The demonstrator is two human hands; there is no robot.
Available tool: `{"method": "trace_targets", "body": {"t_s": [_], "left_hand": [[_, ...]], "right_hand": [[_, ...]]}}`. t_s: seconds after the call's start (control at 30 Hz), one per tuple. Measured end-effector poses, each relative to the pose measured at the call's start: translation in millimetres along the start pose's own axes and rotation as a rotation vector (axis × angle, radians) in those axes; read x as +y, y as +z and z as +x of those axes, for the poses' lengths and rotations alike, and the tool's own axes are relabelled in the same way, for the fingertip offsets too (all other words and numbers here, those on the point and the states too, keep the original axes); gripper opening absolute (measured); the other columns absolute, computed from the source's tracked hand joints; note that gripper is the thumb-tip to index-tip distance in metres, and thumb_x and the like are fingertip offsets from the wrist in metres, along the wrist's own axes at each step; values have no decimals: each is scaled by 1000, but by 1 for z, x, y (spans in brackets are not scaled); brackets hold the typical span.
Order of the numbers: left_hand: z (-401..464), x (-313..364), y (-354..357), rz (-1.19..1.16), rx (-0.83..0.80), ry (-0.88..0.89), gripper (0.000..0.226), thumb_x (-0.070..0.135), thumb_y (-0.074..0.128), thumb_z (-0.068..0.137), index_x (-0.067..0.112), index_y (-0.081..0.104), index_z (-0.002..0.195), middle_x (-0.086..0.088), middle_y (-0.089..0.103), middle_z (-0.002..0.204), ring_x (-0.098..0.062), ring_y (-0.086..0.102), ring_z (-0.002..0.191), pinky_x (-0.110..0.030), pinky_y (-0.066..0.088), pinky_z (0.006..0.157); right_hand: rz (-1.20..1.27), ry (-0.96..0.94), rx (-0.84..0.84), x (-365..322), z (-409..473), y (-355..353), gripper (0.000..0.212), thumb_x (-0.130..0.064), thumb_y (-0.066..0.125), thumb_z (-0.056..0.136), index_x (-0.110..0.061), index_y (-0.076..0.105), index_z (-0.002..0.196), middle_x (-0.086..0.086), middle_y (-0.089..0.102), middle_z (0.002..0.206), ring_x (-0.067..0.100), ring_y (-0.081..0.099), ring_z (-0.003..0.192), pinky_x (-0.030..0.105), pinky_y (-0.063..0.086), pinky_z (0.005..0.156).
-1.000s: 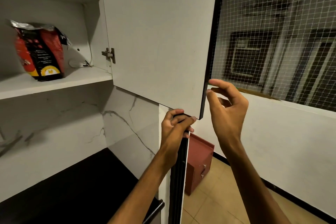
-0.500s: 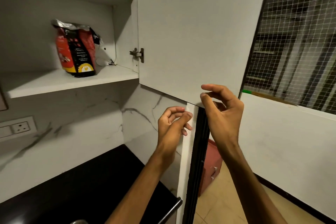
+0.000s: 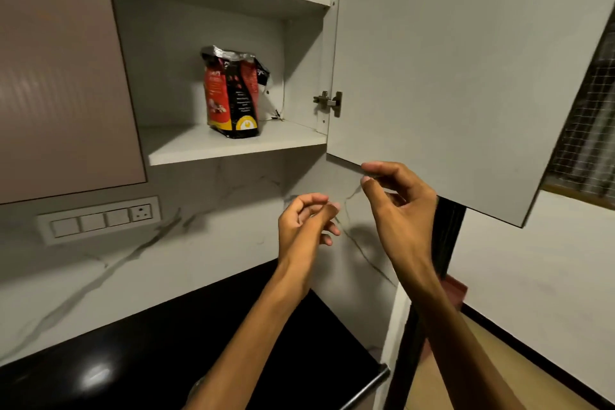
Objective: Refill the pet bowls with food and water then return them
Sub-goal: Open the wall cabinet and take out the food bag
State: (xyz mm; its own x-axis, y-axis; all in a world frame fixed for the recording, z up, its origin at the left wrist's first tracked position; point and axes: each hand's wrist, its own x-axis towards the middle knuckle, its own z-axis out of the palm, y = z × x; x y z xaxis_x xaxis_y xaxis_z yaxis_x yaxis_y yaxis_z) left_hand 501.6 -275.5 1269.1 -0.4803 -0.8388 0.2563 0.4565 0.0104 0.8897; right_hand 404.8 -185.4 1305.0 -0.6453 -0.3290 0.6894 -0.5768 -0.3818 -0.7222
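A red and black pet food bag (image 3: pixel 233 93) with a crumpled silver top stands upright on the lower shelf (image 3: pixel 233 146) of the wall cupboard. The cupboard door (image 3: pixel 449 70) hangs swung wide to the right. My left hand (image 3: pixel 307 226) is raised below the shelf, fingers loosely curled, holding nothing. My right hand (image 3: pixel 396 206) is just under the door's bottom edge, thumb and forefinger close together near that edge, nothing held. No pet bowls are in view.
A black countertop (image 3: pixel 166 343) runs below, with a marble-look backsplash (image 3: pixel 199 243) and a switch and socket panel (image 3: pixel 100 220) on it. A closed beige cupboard door (image 3: pixel 60 76) is at left. A netted window (image 3: pixel 585 150) and a tiled floor (image 3: pixel 466 376) lie to the right.
My left hand has let go of the door's bottom corner and dropped lower. The view has turned left, bringing the food bag and shelf toward the centre.
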Motion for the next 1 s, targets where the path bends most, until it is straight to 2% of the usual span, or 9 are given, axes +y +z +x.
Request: {"method": "trace_targets", "body": {"t_s": [0.2,0.3,0.37,0.53,0.67,0.73,0.87,1.0], "left_hand": [[4,28,-44,43,80,62,20,12,73,93,6,67,111,-15,75,102,-20,63,65,-25,49,54],[11,43,-65,60,138,93,20,11,74,93,5,68,110,-10,74,95,-19,63,64,-24,48,52],[16,53,-77,81,176,107,21,10,74,92,4,67,111,-7,73,93,-19,62,64,-24,47,52],[35,74,-100,153,237,113,23,13,74,92,5,69,113,-15,75,107,-17,65,64,-23,49,52],[57,88,-111,203,258,107,14,16,71,94,9,71,106,-13,76,107,-19,67,68,-22,50,52],[70,94,-113,221,270,109,12,20,69,96,10,71,104,-12,76,106,-19,68,70,-23,51,53],[100,103,-113,279,283,108,20,29,66,98,11,69,106,-9,76,106,-17,71,72,-25,55,57],[136,112,-112,337,297,113,24,32,63,100,11,69,111,-11,75,110,-17,73,74,-27,59,61]], "right_hand": [[37,7,-73,-2,-3,44,17,-6,71,96,-16,78,108,-4,76,101,6,71,89,12,54,72],[64,13,-109,-1,1,65,17,-7,71,97,-13,77,111,-3,75,100,4,70,87,10,53,70],[71,12,-130,3,5,79,16,-9,71,97,-14,77,111,-4,75,102,3,70,88,10,53,70],[120,57,-159,19,22,114,17,-8,73,95,-18,78,109,-5,76,102,-1,68,86,10,53,72],[141,107,-195,37,40,139,16,-12,74,95,-21,79,108,-12,76,100,-7,67,85,7,51,73],[147,123,-221,47,53,151,16,-14,75,95,-25,78,107,-16,76,101,-6,68,91,5,50,74],[175,138,-263,64,82,171,16,-17,75,95,-27,78,108,-14,77,103,0,71,96,12,53,80],[195,216,-299,82,122,189,16,-18,74,94,-24,79,108,-6,79,104,15,74,101,30,59,88]]}}
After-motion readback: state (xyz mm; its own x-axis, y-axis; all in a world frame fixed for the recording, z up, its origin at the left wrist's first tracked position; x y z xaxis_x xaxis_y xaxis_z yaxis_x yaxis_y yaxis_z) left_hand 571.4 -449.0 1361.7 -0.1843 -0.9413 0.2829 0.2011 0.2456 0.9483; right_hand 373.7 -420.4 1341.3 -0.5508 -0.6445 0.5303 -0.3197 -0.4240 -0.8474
